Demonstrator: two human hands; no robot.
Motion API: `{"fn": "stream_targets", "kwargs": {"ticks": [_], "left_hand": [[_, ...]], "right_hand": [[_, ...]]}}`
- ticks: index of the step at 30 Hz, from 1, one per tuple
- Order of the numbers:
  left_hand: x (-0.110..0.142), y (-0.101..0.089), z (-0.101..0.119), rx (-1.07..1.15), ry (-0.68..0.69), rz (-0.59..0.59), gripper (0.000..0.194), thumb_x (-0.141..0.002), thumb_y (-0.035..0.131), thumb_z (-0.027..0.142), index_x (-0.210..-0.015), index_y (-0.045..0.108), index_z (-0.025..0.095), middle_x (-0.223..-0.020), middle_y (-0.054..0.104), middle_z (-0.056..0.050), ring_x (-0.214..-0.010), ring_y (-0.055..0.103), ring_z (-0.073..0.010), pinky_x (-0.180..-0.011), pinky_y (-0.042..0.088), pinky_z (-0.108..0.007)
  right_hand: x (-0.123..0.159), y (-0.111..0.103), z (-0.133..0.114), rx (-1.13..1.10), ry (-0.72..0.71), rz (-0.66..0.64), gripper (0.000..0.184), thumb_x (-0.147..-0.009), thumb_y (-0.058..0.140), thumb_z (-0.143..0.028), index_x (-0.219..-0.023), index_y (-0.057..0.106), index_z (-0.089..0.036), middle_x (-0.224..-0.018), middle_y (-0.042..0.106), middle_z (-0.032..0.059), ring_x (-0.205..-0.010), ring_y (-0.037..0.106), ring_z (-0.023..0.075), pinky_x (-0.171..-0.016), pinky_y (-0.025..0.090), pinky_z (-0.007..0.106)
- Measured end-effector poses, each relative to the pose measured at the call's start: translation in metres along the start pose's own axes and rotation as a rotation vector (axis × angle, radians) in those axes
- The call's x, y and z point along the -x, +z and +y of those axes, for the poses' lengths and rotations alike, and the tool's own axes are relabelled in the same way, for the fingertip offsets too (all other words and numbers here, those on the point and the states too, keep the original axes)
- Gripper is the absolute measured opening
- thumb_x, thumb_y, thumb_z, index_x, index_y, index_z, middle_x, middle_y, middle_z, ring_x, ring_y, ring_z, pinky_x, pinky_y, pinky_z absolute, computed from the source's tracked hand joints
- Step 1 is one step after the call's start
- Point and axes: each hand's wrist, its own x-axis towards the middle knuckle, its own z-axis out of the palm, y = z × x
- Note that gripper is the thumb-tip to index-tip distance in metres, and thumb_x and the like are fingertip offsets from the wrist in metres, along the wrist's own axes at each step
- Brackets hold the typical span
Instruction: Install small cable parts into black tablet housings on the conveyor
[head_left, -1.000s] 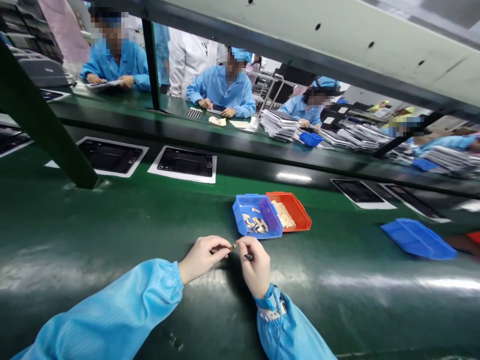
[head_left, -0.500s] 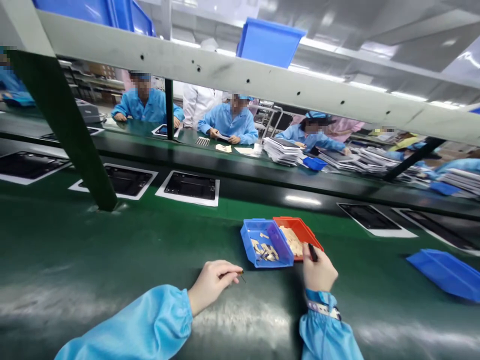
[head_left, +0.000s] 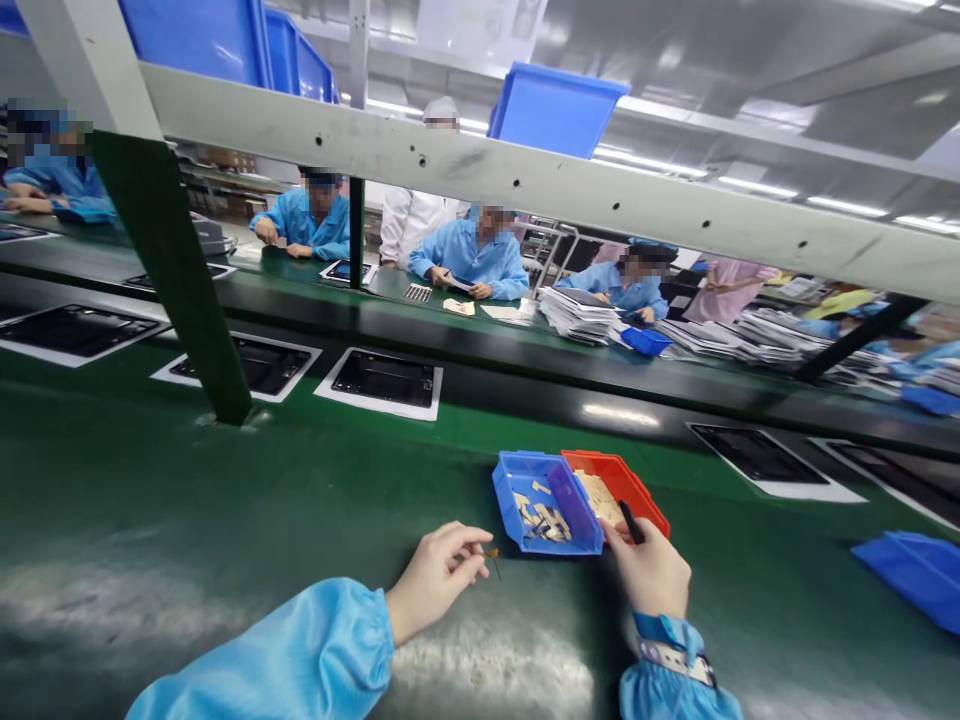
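My left hand (head_left: 439, 578) rests on the green bench with its fingers pinched on a tiny part with an orange tip (head_left: 491, 553). My right hand (head_left: 649, 570) is closed round a thin black tool (head_left: 630, 522) and sits at the near edge of the orange tray (head_left: 645, 497), which holds pale flat pieces. The blue tray (head_left: 511, 510) beside it, between my two hands, holds several small mixed parts.
Black panels in white frames (head_left: 386, 381) lie along the green conveyor beyond the trays. A green post (head_left: 180, 280) rises at left under a grey beam (head_left: 525, 185). A blue bin (head_left: 911, 575) lies at right. Workers in blue coats sit across the line with paper stacks (head_left: 577, 315).
My hands were together a second ago, working the tiny part. The right hand has moved right to the orange tray with the black tool. The view has tilted upward.
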Motion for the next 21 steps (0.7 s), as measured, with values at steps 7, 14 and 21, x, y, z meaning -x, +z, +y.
{"fn": "stream_targets", "kwargs": {"ticks": [7,14,21], "left_hand": [[0.0,0.001,0.0,0.011,-0.019,-0.003,0.019,-0.081,0.05,0.017,-0.097,0.061,0.017,-0.086,0.052,-0.003,-0.069,0.064,-0.0114,-0.058,0.051,-0.021],[0.0,0.001,-0.001,0.043,-0.061,0.027,0.017,-0.079,0.054,0.019,-0.096,0.054,0.016,-0.082,0.057,-0.002,-0.069,0.065,-0.0124,-0.057,0.05,-0.021],[0.001,0.001,0.002,0.011,-0.072,0.025,0.01,-0.08,0.054,0.02,-0.088,0.051,0.016,-0.08,0.058,-0.002,-0.07,0.065,-0.0133,-0.057,0.05,-0.022]], "right_hand": [[0.005,0.002,0.001,-0.001,-0.01,0.035,0.047,-0.069,0.048,-0.06,-0.078,0.072,-0.021,-0.061,0.07,0.0108,-0.056,0.064,0.0285,-0.049,0.042,0.033],[0.019,-0.001,-0.011,-0.147,-0.058,0.126,0.055,-0.075,0.041,-0.06,-0.094,0.068,-0.016,-0.088,0.073,0.0114,-0.079,0.068,0.0266,-0.064,0.049,0.031],[0.012,0.002,-0.006,-0.072,-0.031,0.154,0.052,-0.071,0.044,-0.059,-0.078,0.072,-0.016,-0.066,0.071,0.0137,-0.063,0.066,0.0311,-0.054,0.047,0.036]]}}
